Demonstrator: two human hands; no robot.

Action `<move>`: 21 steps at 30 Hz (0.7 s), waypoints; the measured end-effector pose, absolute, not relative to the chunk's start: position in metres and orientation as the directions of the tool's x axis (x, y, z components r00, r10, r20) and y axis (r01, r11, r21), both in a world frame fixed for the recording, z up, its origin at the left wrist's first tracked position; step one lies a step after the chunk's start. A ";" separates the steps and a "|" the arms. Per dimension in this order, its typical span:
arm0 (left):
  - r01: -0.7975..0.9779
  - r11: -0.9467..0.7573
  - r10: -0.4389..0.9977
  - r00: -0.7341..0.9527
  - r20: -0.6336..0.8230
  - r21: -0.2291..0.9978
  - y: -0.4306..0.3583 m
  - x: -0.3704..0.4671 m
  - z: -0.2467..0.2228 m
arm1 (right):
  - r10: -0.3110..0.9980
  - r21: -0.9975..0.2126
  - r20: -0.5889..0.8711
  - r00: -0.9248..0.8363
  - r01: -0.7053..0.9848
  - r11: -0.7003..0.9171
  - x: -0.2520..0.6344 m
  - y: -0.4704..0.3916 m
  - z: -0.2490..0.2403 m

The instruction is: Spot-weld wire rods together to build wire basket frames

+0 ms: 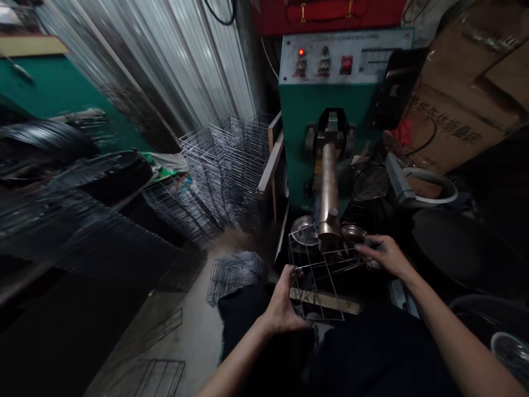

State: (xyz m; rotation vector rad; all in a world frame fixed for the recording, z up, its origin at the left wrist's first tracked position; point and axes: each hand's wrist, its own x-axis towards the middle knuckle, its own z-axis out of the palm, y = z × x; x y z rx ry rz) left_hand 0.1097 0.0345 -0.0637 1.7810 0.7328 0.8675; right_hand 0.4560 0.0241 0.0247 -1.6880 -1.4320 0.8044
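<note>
A wire frame (316,281) is held upright just below the round metal arm (329,190) of a green machine (300,138). Wrapped round the frame's left edge is my left hand (283,303), thumb up and fingers partly hidden behind the wires. My right hand (384,253) pinches at the right end of the wires, near the tip of the metal arm; whether it grips the frame or a separate wire is too small to tell. Two metal bowls, one to the left (305,230) and one to the right (354,233), sit beside the arm's end.
Stacked wire racks (231,165) stand left of the machine, with a smaller stack (235,273) on the floor near my leg. Cardboard boxes (463,121) lean at the right. A round pan (432,184) and dark round containers stand below them. A phone (397,85) hangs before the panel.
</note>
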 end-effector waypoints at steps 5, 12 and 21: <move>0.071 -0.339 0.796 0.553 0.246 0.938 0.033 0.111 -0.059 | 0.987 -0.871 0.017 0.159 0.487 -0.064 0.455 0.026 0.024; 0.114 -0.328 0.811 0.543 0.218 0.938 0.035 0.114 -0.042 | 0.990 -0.868 0.021 0.143 0.494 -0.053 0.455 0.027 0.027; 0.075 -0.327 0.793 0.564 0.231 0.942 0.043 0.114 -0.029 | 0.983 -0.837 0.032 0.179 0.542 -0.071 0.459 0.024 0.031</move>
